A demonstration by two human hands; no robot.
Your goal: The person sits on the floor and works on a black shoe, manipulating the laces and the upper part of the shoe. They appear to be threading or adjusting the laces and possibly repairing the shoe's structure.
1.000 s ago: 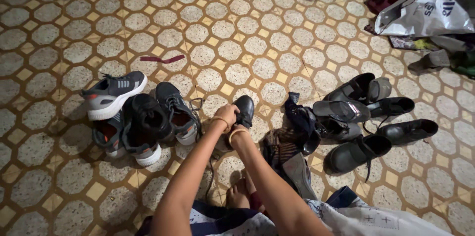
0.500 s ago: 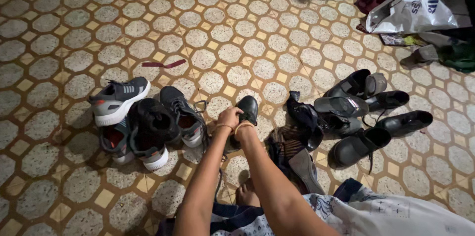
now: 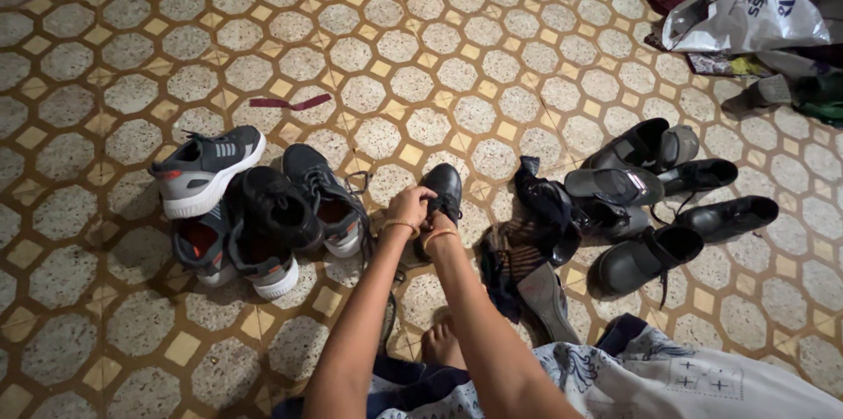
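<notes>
Little is shifting since a second ago: both hands are staying on the black shoe [image 3: 443, 192]. Sneakers [image 3: 255, 204] are lying heaped at left. Left hand [image 3: 411, 205] and right hand [image 3: 436, 224] are gripping the shoe mid-floor, steadying it; black shoes [image 3: 667, 199] are crowding right.

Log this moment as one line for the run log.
left hand: on black shoe | right hand: on black shoe | sneakers: left | floor: tiled

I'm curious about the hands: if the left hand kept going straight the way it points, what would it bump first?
Probably the black shoe; the left hand already touches it. Beyond lies bare tiled floor.
</notes>
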